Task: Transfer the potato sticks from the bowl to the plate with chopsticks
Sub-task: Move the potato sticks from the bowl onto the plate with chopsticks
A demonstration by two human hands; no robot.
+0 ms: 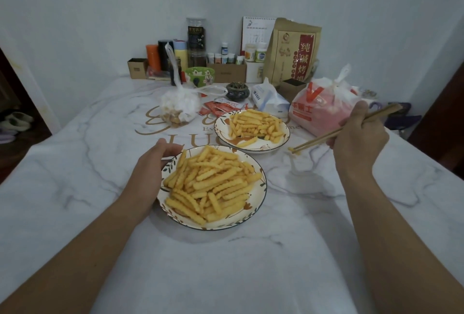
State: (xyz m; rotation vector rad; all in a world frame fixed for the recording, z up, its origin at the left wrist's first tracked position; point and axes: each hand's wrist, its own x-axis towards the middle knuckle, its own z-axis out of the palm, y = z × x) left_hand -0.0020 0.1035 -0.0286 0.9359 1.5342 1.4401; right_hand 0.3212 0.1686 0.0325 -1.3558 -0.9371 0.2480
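Head view, near to far. Near dish (261, 183), centre: heaped with potato sticks (208, 183). Left hand (153, 163), at its 9 o'clock: fingers curled against the rim. Far dish (282, 141), at 1 o'clock from the near one: smaller heap. Right hand (359, 135), at 3 o'clock of the far dish: closed around chopsticks (344, 129), tips pinching one stick (292, 149) above the marble-print table (251, 263). Beyond: red plastic bag (324, 110), knotted clear bag (179, 105).

Both forearms bare to the frame edge; no sleeves; left hand (157, 160) and right hand (356, 127) ungloved, ringless.
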